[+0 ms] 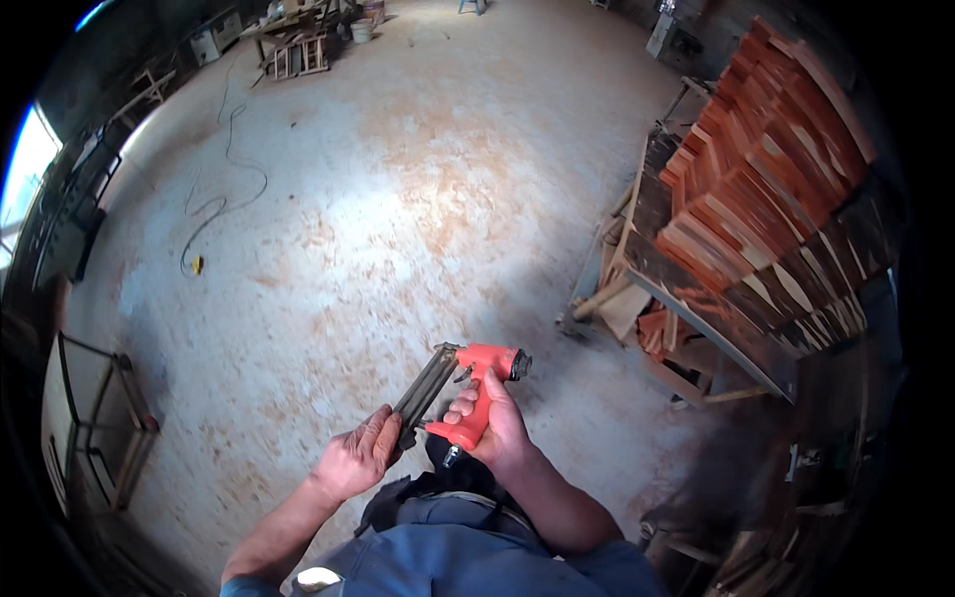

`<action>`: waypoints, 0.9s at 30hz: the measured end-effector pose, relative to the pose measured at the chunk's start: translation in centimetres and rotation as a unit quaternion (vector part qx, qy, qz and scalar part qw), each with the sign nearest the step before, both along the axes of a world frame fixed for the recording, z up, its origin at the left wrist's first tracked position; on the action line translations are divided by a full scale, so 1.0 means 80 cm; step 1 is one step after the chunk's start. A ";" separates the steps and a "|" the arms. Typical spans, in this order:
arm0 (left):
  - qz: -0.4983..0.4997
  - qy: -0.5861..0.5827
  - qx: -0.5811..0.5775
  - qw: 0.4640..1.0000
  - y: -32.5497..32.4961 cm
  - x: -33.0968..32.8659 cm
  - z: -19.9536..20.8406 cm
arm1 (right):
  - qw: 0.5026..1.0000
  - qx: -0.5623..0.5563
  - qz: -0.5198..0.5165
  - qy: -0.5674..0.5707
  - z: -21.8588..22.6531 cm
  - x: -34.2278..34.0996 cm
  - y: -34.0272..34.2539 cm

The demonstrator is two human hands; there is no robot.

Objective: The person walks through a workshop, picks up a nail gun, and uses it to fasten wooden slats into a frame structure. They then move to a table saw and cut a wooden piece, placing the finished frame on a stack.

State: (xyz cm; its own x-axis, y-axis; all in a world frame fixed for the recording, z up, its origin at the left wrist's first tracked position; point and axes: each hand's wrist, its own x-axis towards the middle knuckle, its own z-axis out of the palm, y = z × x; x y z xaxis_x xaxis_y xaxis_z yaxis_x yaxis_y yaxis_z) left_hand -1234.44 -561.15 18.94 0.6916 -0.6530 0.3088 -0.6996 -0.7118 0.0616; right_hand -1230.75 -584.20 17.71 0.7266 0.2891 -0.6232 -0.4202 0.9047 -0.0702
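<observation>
In front of my body I hold a red pneumatic nail gun [484, 356] with a long dark metal magazine [429, 385]. My right hand [502, 423] is closed round its red handle, the fingers wrapped below the trigger. At the magazine's rear end, my left hand [364, 454] grips with fingers and thumb pressed together. A metal air fitting [453, 455] sticks out of the handle's bottom, with no hose on it. The black cap [520, 365] of the gun's head points right.
Stacked reddish wooden pieces [766, 169] fill a workbench [696, 323] at the right. A dark cable [232, 149] with a yellow end [197, 265] lies on the dusty floor, far left. A frame-like rack [99, 428] stands at the left; wooden furniture parts [298, 58] stand far back.
</observation>
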 end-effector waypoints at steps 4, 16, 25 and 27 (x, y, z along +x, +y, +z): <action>-0.036 -0.066 0.040 0.996 0.017 0.169 0.038 | 0.999 0.017 0.027 -0.020 0.023 0.176 0.005; -0.081 -0.047 -0.046 0.995 0.054 0.679 0.071 | 0.989 0.106 0.023 -0.101 0.022 0.686 0.010; 0.090 0.421 -0.686 0.586 0.018 1.048 -0.013 | 0.985 0.031 -0.056 -0.162 0.050 1.048 0.011; 0.185 0.478 -0.763 0.393 -0.003 1.160 -0.011 | 0.982 0.008 -0.057 -0.180 0.039 1.138 0.006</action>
